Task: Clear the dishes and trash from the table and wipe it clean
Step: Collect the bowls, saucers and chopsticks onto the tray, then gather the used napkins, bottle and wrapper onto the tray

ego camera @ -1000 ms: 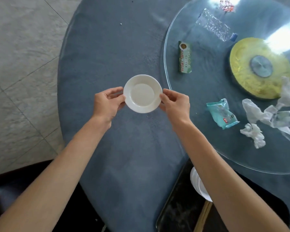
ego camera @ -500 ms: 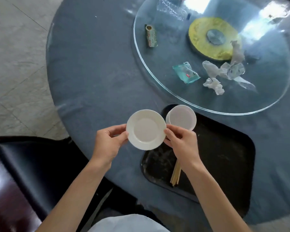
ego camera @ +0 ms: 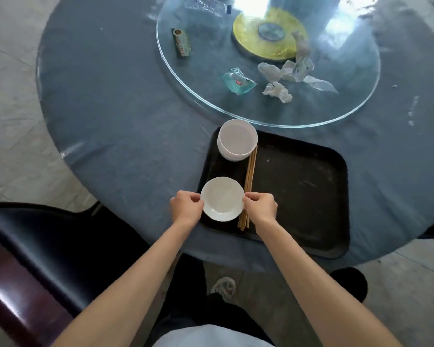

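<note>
A small white plate (ego camera: 222, 198) is over the near left corner of the black tray (ego camera: 301, 191). My left hand (ego camera: 186, 207) grips its left rim and my right hand (ego camera: 261, 207) grips its right rim. Whether the plate rests on the tray or hovers just above it, I cannot tell. A stack of white bowls (ego camera: 237, 139) stands in the tray's far left corner. Wooden chopsticks (ego camera: 249, 181) lie lengthwise on the tray between bowls and plate. Trash lies on the glass turntable (ego camera: 356, 101): a green packet (ego camera: 182, 43), a teal wrapper (ego camera: 238, 81), crumpled tissues (ego camera: 278, 92) and clear plastic wrap (ego camera: 303, 71).
The round table (ego camera: 115, 101) has a blue-grey cloth. A crushed plastic bottle (ego camera: 206, 5) lies at the turntable's far edge, above a yellow base (ego camera: 251, 43). A dark chair (ego camera: 35, 246) stands at the near left. The tray's right half is bare.
Both hands carried the plate from the open tablecloth toward me and right, over the tray's near left corner. The view swung to take in the tray, bowls and chopsticks.
</note>
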Available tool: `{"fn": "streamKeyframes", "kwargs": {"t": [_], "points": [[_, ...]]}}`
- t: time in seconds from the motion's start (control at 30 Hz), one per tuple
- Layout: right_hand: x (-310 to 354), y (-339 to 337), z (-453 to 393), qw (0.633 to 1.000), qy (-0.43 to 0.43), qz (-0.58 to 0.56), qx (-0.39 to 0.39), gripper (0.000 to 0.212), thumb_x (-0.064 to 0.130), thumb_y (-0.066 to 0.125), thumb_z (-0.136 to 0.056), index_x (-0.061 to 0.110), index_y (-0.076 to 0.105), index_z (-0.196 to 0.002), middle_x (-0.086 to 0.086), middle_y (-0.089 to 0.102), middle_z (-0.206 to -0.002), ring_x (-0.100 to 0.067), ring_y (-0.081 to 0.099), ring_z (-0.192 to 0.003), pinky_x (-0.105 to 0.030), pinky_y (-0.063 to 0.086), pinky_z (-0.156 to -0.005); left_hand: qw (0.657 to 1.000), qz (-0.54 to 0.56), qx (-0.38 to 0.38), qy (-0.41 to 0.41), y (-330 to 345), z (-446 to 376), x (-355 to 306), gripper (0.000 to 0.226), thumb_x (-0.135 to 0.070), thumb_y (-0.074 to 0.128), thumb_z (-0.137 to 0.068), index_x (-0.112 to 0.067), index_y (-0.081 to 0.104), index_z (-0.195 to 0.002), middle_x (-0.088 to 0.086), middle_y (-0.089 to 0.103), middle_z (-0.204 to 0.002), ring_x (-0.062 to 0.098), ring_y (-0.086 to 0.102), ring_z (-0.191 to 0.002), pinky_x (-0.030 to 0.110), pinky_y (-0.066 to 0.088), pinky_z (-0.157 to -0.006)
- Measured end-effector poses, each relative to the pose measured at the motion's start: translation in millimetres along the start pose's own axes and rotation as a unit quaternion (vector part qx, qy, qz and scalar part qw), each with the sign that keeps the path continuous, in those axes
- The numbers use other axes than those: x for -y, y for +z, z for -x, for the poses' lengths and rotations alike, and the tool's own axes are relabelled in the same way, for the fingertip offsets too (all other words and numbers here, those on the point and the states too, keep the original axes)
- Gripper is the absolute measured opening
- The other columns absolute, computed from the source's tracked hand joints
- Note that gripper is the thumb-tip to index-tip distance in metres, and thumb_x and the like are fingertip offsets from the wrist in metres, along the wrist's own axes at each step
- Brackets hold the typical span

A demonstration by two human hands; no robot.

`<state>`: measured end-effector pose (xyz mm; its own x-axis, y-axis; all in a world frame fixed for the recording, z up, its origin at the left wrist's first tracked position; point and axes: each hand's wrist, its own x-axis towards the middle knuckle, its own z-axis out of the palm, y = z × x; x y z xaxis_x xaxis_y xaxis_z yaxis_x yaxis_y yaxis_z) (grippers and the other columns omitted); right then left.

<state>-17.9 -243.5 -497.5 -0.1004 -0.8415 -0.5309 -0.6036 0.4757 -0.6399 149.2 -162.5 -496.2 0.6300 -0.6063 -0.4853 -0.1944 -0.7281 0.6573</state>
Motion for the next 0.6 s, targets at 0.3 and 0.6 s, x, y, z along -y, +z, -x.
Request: {"fn": "streamKeyframes", "kwargs": {"t": [0.3, 0.6], "points": [[-1, 9, -8, 0.998, -0.006, 0.059, -0.031, 0.020, 0.018, 0.070, -0.097, 0.015, 0.079, -0.115, -0.008, 0.076, -0.117, -0.027, 0.070, -0.109, -0.041, 0.059, -0.096, 0.999, -0.033, -0.014, 0.010, 11, 9, -2, 0.024, -0.005, 0.059, -0.084, -0.015, 0.081, -0.078, 0.010, 0.075, -0.076, 0.026, 0.064, -0.076, 0.036, 0.056, -0.071], [0, -22, -5, 0.997, -0.061, 0.041, 0.019, 0.023, 0.015, 0.065, -0.096, 0.016, 0.079, -0.114, -0.004, 0.076, -0.116, -0.023, 0.070, -0.108, -0.038, 0.059, -0.094, 0.995, -0.056, -0.018, 0.081, 1, 21, -19, 0.026, -0.014, 0.057, -0.085, -0.020, 0.062, -0.060, -0.003, 0.047, -0.050, 0.016, 0.044, -0.054, 0.034, 0.042, -0.063]]}}
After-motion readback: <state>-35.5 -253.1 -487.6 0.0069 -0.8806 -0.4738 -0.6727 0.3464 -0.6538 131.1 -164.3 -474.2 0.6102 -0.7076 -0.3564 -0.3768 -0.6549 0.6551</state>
